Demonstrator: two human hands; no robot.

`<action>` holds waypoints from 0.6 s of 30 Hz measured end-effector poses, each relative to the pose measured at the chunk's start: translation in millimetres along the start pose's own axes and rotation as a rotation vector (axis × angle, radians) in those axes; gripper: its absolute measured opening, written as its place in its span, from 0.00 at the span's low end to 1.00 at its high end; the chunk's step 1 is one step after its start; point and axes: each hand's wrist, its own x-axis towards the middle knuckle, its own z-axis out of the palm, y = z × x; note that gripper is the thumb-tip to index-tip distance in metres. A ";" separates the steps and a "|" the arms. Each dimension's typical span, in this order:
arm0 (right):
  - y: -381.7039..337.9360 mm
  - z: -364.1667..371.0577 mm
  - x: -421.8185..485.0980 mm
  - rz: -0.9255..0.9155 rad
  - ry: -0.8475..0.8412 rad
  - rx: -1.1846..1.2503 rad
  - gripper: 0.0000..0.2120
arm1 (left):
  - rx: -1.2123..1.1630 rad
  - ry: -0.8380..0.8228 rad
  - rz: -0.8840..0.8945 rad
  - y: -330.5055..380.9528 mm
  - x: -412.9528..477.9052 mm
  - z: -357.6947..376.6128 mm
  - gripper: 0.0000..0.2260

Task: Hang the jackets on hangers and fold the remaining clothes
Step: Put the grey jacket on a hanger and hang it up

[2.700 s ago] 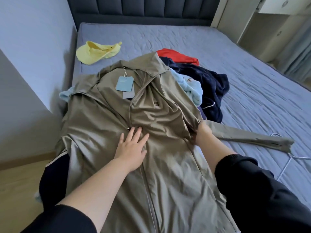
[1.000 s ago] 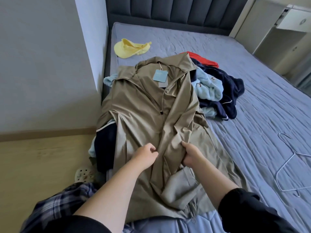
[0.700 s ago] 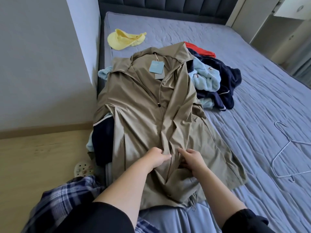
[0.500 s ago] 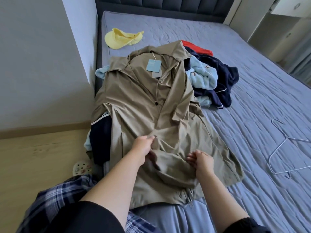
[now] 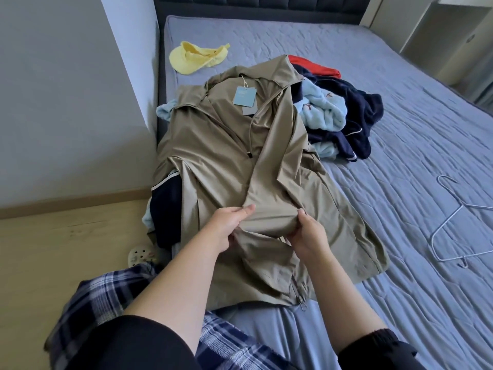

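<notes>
A bed with a quilted grey-blue cover (image 5: 400, 124) stands against a dark padded headboard (image 5: 253, 6). A pale grey wall (image 5: 66, 89) meets the light wooden floor (image 5: 53, 249); white cabinets (image 5: 440, 36) stand beyond, daylit.

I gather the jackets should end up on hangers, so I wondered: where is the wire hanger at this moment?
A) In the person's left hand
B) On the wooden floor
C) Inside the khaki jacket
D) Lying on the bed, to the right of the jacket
D: the wire hanger lies on the bed, apart from the khaki jacket, which the left hand and right hand both grip.
</notes>
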 end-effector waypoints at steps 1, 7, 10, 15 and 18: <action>-2.9 1.3 -1.3 0.029 -0.040 0.085 0.10 | 0.121 -0.015 -0.028 1.4 -1.2 -5.3 0.11; -4.0 5.9 -9.9 0.123 -0.126 0.225 0.14 | 0.489 -0.204 -0.154 -1.8 -11.8 -7.5 0.17; -10.1 -0.5 -10.3 0.149 -0.098 0.315 0.15 | 0.440 -0.186 -0.111 -2.7 -11.4 -4.1 0.06; -22.5 -10.0 -6.9 0.139 -0.185 0.457 0.18 | 0.611 0.010 0.038 -2.1 -8.0 -4.8 0.12; -21.5 -8.1 -6.2 0.134 -0.351 0.288 0.21 | 0.087 -0.090 -0.019 5.6 -9.0 -1.9 0.18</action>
